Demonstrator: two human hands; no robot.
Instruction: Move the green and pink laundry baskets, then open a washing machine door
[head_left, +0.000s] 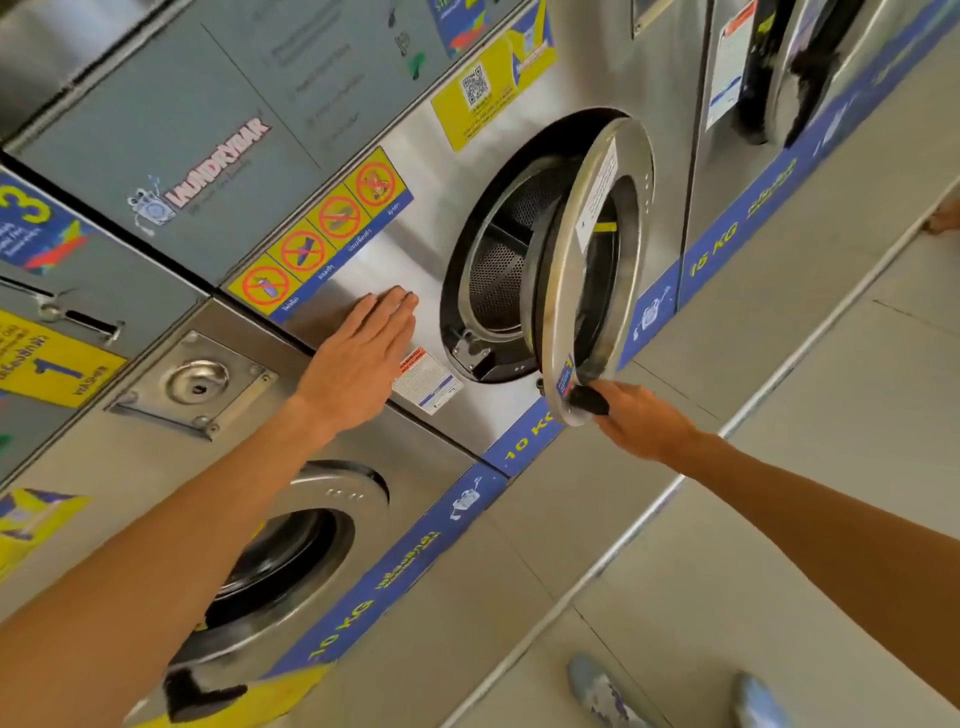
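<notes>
A steel washing machine (395, 249) fills the middle of the head view, which is strongly tilted. Its round door (628, 171) stands swung out from the front, and the perforated drum (498, 280) shows behind it. My right hand (639, 421) is shut on the door's black handle (587, 399) at the door's lower edge. My left hand (358, 358) lies flat with fingers together against the machine's front panel, left of the opening. No green or pink laundry basket is in view.
A second washer with a closed round door (291, 551) stands at lower left, and a third machine (779, 78) at upper right. A coin box panel (192, 384) sits beside my left wrist. Tiled floor (779, 467) and my two shoes (602, 691) lie at lower right.
</notes>
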